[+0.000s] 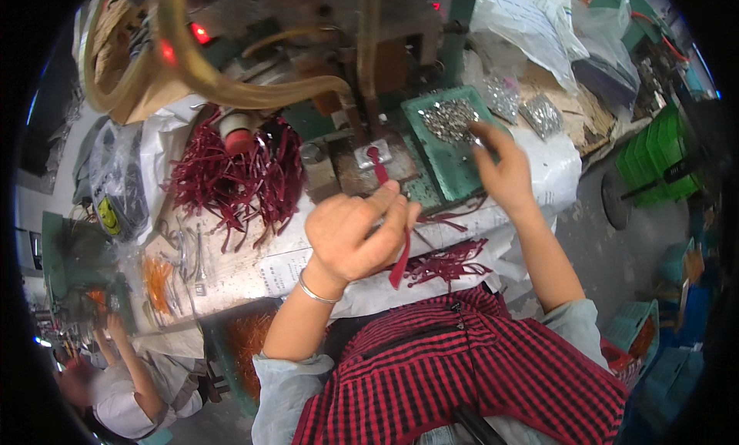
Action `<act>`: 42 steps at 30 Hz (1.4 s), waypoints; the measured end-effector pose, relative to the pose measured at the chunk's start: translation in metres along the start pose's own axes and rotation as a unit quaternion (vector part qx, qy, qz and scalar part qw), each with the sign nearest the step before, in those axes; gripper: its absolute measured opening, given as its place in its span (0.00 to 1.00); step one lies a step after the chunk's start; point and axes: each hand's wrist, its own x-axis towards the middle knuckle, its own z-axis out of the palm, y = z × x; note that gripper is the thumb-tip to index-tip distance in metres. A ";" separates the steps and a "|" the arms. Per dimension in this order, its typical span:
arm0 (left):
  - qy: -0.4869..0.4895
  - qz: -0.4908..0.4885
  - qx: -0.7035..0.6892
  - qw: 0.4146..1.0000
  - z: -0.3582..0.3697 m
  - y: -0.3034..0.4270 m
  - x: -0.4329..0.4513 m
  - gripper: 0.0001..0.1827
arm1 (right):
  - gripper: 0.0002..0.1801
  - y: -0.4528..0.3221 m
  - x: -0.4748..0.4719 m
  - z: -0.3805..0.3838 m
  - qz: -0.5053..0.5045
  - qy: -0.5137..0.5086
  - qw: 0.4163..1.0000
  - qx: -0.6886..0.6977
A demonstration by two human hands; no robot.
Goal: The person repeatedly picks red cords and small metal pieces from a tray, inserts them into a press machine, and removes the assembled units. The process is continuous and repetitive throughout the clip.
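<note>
My left hand (361, 231) pinches a narrow dark red strap (381, 172). Its rounded end lies on a small metal plate (373, 154) at the base of a bench press, and its tail (399, 266) hangs below my fingers. At the right edge of a green tray (456, 182), my right hand (505, 171) holds a small shiny metal piece (477, 140) between thumb and forefinger; blur hides its shape. A heap of small metal fittings (450, 120) lies in the tray. More dark red straps (447, 263) rest on white sheeting in front of me.
Left of the press lies a large pile of dark red straps (242, 179), under a red-capped push button (238, 139). Thick clear hoses (260, 93) loop overhead. Bags of metal parts (541, 116) lie at right. A co-worker (130, 381) sits at lower left. Green crates (658, 156) stand at right.
</note>
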 end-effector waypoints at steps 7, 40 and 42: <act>0.035 0.020 0.006 0.999 0.011 -0.006 0.000 0.14 | 0.10 0.015 -0.009 -0.002 0.052 -0.030 0.998 -0.034; -0.190 -0.530 0.246 0.789 -0.108 -0.155 -0.158 0.12 | 0.06 0.012 -0.058 -0.025 0.123 0.117 0.985 -0.035; -0.145 -0.466 0.259 0.833 -0.112 -0.146 -0.146 0.10 | 0.07 -0.008 -0.054 -0.023 0.095 0.094 0.991 0.020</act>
